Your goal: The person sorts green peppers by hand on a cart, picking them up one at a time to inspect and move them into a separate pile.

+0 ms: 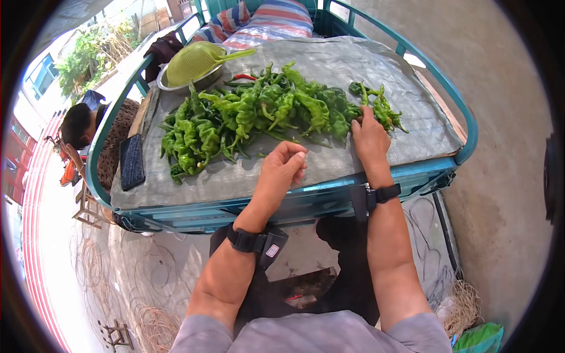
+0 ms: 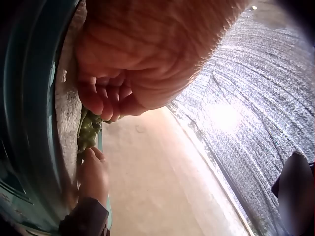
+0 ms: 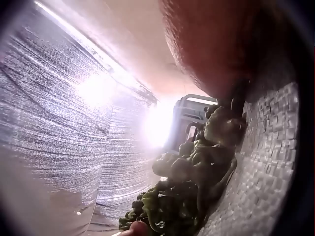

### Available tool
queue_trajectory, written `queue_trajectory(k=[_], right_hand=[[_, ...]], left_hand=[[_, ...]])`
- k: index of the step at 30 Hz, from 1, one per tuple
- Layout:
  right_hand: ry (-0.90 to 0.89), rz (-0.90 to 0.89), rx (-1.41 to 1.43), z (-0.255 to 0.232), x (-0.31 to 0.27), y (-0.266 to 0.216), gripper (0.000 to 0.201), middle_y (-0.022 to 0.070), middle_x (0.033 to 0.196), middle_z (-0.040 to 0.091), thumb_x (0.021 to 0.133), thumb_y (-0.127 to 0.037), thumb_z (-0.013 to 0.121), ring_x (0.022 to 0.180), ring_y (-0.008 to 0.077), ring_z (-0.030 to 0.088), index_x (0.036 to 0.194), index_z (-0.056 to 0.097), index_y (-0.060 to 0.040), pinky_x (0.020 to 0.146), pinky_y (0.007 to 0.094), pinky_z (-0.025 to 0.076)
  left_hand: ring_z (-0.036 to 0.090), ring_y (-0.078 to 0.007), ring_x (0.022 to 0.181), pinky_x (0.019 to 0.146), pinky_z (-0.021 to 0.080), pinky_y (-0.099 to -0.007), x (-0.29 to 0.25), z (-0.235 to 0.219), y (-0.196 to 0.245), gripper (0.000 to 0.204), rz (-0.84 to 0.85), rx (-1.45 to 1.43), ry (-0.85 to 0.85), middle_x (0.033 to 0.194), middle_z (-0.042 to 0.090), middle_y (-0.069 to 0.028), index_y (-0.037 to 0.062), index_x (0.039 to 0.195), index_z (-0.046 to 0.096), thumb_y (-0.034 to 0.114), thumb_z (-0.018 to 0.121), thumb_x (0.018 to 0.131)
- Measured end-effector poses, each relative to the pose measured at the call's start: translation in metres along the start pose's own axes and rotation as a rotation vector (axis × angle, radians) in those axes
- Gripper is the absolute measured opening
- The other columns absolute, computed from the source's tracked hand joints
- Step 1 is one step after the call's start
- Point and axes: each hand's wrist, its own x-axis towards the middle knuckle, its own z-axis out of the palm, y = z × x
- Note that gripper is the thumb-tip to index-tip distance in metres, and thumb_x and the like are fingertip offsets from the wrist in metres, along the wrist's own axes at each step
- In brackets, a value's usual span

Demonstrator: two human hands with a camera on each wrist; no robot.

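No readable text, brand, number or sign anywhere. Small white tag on the left wrist strap (image 1: 272,250): perhaps printed, too small and blurred to make out. Dark flat keypad-like device (image 1: 132,162) on the grey woven sheet (image 1: 412,135): key markings illegible. Wrist views too glared and close for any lettering.

Two bare forearms with grey sleeves and black wrist straps

Each strap carries a small black camera box below the left hand (image 1: 283,167) and right hand (image 1: 371,139); the sleeves are pushed up.
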Motion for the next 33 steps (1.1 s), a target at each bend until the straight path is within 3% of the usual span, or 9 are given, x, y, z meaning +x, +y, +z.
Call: queue_trajectory(k=[5, 8, 11, 16, 20, 23, 26, 28, 33], right_hand=[[0.047, 0.015, 0.231, 0.003, 0.006, 0.009, 0.045, 0.0073, 0.094, 0.073, 0.085, -0.018, 0.067, 0.078, 0.0278, 0.07, 0.128, 0.056, -0.0115, 0.069, 0.0427, 0.054], [0.019, 0.215, 0.67, 0.002, 0.007, 0.004, 0.04, 0.0077, 0.091, 0.071, 0.085, -0.011, 0.066, 0.063, 0.0185, 0.067, 0.124, 0.06, -0.0077, 0.053, 0.0335, 0.053], [0.167, 0.186, 0.84, 0.007, 0.01, 0.007, 0.036, 0.0066, 0.09, 0.07, 0.085, -0.005, 0.066, 0.056, 0.0111, 0.061, 0.12, 0.061, -0.0034, 0.045, 0.0237, 0.049], [0.292, 0.233, 1.177, -0.005, 0.004, 0.009, 0.015, 0.0064, 0.089, 0.068, 0.093, -0.012, 0.065, 0.057, 0.007, 0.059, 0.106, 0.064, -0.003, 0.047, 0.0188, 0.046], [-0.024, 0.258, 1.504, -0.012, -0.01, -0.001, 0.018, 0.0031, 0.087, 0.067, 0.093, -0.014, 0.067, 0.064, 0.0089, 0.063, 0.108, 0.064, -0.0035, 0.054, 0.0222, 0.051], [-0.49, 0.1, 1.56, -0.019, -0.026, -0.014, 0.021, 0.0034, 0.087, 0.068, 0.093, -0.015, 0.068, 0.063, 0.0094, 0.063, 0.109, 0.064, -0.0035, 0.054, 0.0233, 0.052], [-0.711, 0.024, 1.428, -0.027, -0.039, -0.029, 0.02, 0.0033, 0.087, 0.067, 0.092, -0.015, 0.068, 0.063, 0.0094, 0.063, 0.109, 0.064, -0.0035, 0.056, 0.0235, 0.052], [-0.721, -0.023, 1.386, -0.028, -0.039, -0.027, 0.019, 0.0035, 0.086, 0.067, 0.092, -0.015, 0.068, 0.064, 0.0091, 0.062, 0.108, 0.064, -0.0033, 0.058, 0.0236, 0.052], [-0.623, -0.085, 1.289, -0.035, -0.046, -0.036, 0.014, 0.0016, 0.08, 0.065, 0.093, -0.013, 0.067, 0.067, 0.0091, 0.061, 0.104, 0.065, -0.005, 0.062, 0.024, 0.05]], left_hand=[[0.054, -0.0056, 0.071, 0.061, 0.044, -0.0207, -0.001, 0.002, 0.0, 0.013, -0.01, 0.008, 0.0, 0.082, 0.059, 0.0018, 0.0063, 0.106, 0.061, 0.016, 0.057, 0.098], [0.054, -0.0057, 0.071, 0.061, 0.044, -0.021, -0.001, 0.001, 0.0, 0.014, -0.01, 0.008, -0.003, 0.081, 0.059, 0.0019, 0.0062, 0.106, 0.061, 0.016, 0.057, 0.098], [0.054, -0.0059, 0.071, 0.061, 0.044, -0.021, -0.001, 0.001, 0.002, 0.014, -0.006, -0.006, -0.006, 0.081, 0.058, 0.0019, 0.0063, 0.107, 0.061, 0.016, 0.057, 0.098], [0.053, -0.0059, 0.069, 0.061, 0.044, -0.0212, -0.004, 0.005, 0.007, 0.016, 0.011, 0.044, 0.001, 0.082, 0.058, 0.0016, 0.0054, 0.109, 0.06, 0.017, 0.058, 0.098], [0.052, -0.0056, 0.067, 0.06, 0.043, -0.0206, -0.004, 0.009, 0.008, 0.025, 0.061, 0.056, -0.02, 0.082, 0.058, 0.0015, 0.0055, 0.118, 0.06, 0.018, 0.061, 0.096], [0.051, -0.0053, 0.067, 0.058, 0.042, -0.0198, -0.002, 0.016, 0.007, 0.035, 0.202, -0.049, 0.02, 0.081, 0.058, 0.0018, 0.0077, 0.128, 0.058, 0.017, 0.065, 0.095], [0.047, -0.0023, 0.062, 0.053, 0.038, -0.0181, -0.002, 0.019, 0.01, 0.036, 0.245, -0.141, 0.047, 0.085, 0.058, 0.0034, 0.0081, 0.126, 0.059, 0.018, 0.069, 0.093], [0.046, -0.0053, 0.058, 0.053, 0.038, -0.0203, -0.003, 0.02, 0.012, 0.033, 0.275, -0.115, 0.101, 0.072, 0.053, 0.0033, 0.0057, 0.124, 0.06, 0.02, 0.067, 0.094], [0.043, -0.0067, 0.055, 0.052, 0.036, -0.0217, 0.006, 0.015, 0.009, 0.036, 0.164, -0.174, 0.137, 0.066, 0.05, 0.002, 0.0046, 0.123, 0.059, 0.032, 0.06, 0.099]])
